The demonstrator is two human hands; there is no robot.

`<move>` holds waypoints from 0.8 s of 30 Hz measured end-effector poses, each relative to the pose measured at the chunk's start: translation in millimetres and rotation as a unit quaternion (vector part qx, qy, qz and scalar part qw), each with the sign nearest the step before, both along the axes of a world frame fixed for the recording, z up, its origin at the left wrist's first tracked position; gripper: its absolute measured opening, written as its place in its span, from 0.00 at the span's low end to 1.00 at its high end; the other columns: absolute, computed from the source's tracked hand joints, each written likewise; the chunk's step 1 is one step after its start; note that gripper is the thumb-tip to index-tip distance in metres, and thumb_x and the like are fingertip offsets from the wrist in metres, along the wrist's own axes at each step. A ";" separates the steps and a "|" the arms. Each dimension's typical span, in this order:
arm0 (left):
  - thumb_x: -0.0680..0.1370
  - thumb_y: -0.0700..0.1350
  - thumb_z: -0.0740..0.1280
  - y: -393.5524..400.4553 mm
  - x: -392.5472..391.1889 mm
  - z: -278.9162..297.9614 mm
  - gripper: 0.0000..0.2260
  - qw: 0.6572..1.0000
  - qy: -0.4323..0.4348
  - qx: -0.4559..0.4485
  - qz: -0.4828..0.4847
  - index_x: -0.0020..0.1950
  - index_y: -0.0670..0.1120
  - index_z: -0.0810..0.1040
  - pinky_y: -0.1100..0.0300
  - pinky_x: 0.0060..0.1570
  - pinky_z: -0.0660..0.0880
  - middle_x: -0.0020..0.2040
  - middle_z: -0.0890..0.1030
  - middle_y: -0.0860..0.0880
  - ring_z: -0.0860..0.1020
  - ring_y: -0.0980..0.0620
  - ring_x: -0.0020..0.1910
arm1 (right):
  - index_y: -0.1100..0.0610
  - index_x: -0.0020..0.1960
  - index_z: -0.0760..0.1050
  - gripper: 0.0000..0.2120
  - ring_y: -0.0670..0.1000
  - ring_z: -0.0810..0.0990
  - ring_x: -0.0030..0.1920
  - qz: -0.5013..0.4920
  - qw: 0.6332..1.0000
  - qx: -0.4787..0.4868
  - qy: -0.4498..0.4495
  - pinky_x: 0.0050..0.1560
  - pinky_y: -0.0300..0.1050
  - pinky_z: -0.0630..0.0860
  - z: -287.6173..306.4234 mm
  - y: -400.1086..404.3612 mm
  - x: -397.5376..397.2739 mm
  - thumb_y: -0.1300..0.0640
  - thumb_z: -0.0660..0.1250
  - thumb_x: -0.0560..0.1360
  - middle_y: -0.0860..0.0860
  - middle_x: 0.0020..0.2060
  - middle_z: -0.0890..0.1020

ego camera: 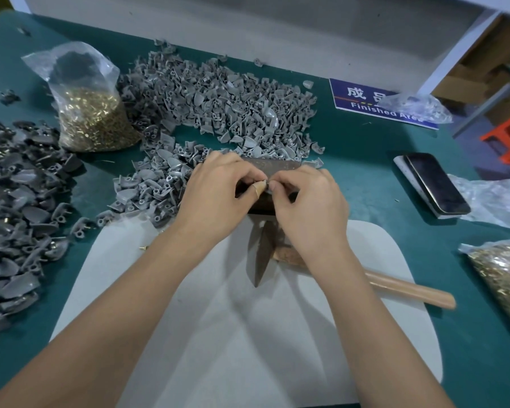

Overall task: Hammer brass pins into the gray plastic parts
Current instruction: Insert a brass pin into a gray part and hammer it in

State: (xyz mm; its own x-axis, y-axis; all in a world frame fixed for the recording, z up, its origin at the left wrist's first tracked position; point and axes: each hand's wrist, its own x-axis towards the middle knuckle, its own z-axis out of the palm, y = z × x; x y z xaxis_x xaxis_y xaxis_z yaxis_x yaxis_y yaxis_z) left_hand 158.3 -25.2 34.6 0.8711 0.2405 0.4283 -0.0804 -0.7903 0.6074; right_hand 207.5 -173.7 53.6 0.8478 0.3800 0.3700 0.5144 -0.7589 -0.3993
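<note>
Pins sit bagged at the far left; one seems pinched at the fingertips, too small to be sure. Left hand and right hand both pinch a gray part over the dark block. Hammer lies untouched under the right wrist. A crooked pin could bend when struck, or skid off and hit a fingertip.

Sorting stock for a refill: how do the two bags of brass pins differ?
The bag at the far left stands upright, fully in view, its open top loose above the pins. The bag at the right edge lies flat and is cut off by the frame. Both are clear plastic holding brass pins on the green table.
</note>
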 end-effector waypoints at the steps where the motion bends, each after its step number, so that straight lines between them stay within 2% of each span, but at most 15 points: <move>1: 0.78 0.48 0.72 0.1 0.0 -0.3 0.03 1.000 -0.001 -0.001 -0.002 0.50 0.53 0.85 0.48 0.52 0.73 0.44 0.78 0.55 0.73 0.50 0.50 | 0.44 0.46 0.83 0.06 0.53 0.74 0.50 0.004 1.000 -0.001 0.006 0.42 0.47 0.70 -0.1 -0.9 1.3 0.50 0.68 0.79 0.41 0.40 0.75; 9: 0.78 0.47 0.72 0.6 0.5 -1.6 0.04 1.000 -0.002 -0.005 -0.007 0.51 0.53 0.86 0.51 0.51 0.72 0.44 0.78 0.55 0.72 0.51 0.50 | 0.45 0.46 0.85 0.04 0.50 0.77 0.49 0.014 0.997 0.069 0.026 0.47 0.50 0.76 -5.1 -3.6 3.6 0.51 0.71 0.76 0.43 0.40 0.82; 13: 0.78 0.48 0.72 2.2 1.5 -0.4 0.04 1.000 -0.004 0.005 -0.004 0.51 0.53 0.86 0.52 0.51 0.72 0.44 0.78 0.54 0.72 0.51 0.49 | 0.49 0.53 0.85 0.06 0.53 0.79 0.51 0.050 0.994 0.085 0.035 0.54 0.55 0.76 -7.0 -7.6 8.2 0.53 0.71 0.78 0.46 0.46 0.84; 15: 0.78 0.49 0.72 2.7 1.4 -0.6 0.04 1.000 -0.004 0.010 0.004 0.51 0.53 0.86 0.51 0.51 0.72 0.44 0.78 0.54 0.72 0.51 0.49 | 0.53 0.56 0.84 0.08 0.52 0.79 0.50 0.052 0.988 0.138 0.040 0.57 0.54 0.76 -4.9 -20.0 10.4 0.55 0.70 0.79 0.47 0.48 0.85; 17: 0.78 0.49 0.73 1.6 0.1 -0.7 0.04 1.000 0.000 0.009 0.011 0.50 0.53 0.86 0.50 0.52 0.72 0.44 0.78 0.55 0.72 0.51 0.50 | 0.52 0.54 0.84 0.06 0.47 0.78 0.46 0.056 0.985 0.158 0.033 0.54 0.48 0.76 -3.9 -42.2 5.2 0.56 0.69 0.79 0.45 0.46 0.84; 19: 0.78 0.49 0.73 -0.2 -1.8 -0.5 0.03 1.000 0.001 0.007 0.013 0.50 0.52 0.86 0.50 0.52 0.73 0.44 0.79 0.55 0.72 0.51 0.50 | 0.48 0.50 0.83 0.04 0.44 0.77 0.44 0.071 0.990 0.115 0.051 0.49 0.41 0.73 -8.3 -69.9 -8.6 0.53 0.69 0.79 0.40 0.43 0.82; 21: 0.78 0.49 0.73 -1.3 -3.4 0.8 0.04 1.000 0.005 0.009 0.017 0.50 0.52 0.86 0.49 0.53 0.73 0.44 0.79 0.55 0.72 0.50 0.50 | 0.46 0.50 0.83 0.06 0.44 0.77 0.47 0.094 0.991 0.047 0.083 0.48 0.38 0.71 -14.5 -95.8 -26.9 0.45 0.70 0.78 0.39 0.44 0.81; 22: 0.78 0.49 0.72 -1.4 -3.8 2.0 0.04 1.000 0.007 0.011 0.022 0.50 0.52 0.86 0.49 0.53 0.72 0.44 0.79 0.55 0.72 0.50 0.51 | 0.46 0.52 0.83 0.10 0.44 0.76 0.49 0.112 0.990 0.011 0.089 0.50 0.39 0.71 -17.4 -105.8 -35.2 0.43 0.71 0.76 0.39 0.46 0.80; 24: 0.78 0.49 0.72 -0.6 -3.7 3.7 0.04 0.999 0.010 0.017 0.033 0.50 0.52 0.86 0.48 0.54 0.73 0.44 0.79 0.54 0.72 0.50 0.51 | 0.50 0.58 0.82 0.14 0.49 0.76 0.51 0.148 0.985 -0.059 0.064 0.53 0.46 0.73 -24.9 -117.7 -43.6 0.44 0.73 0.76 0.44 0.50 0.80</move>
State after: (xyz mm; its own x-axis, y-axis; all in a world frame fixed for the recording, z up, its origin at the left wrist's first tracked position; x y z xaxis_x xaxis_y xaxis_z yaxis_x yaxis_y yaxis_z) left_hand 154.7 -25.8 38.3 0.8621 0.2839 0.4198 -0.0152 -0.8134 0.5815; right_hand 163.9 -291.4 28.8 0.7307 0.6511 0.2054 0.6707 -0.6287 -0.3935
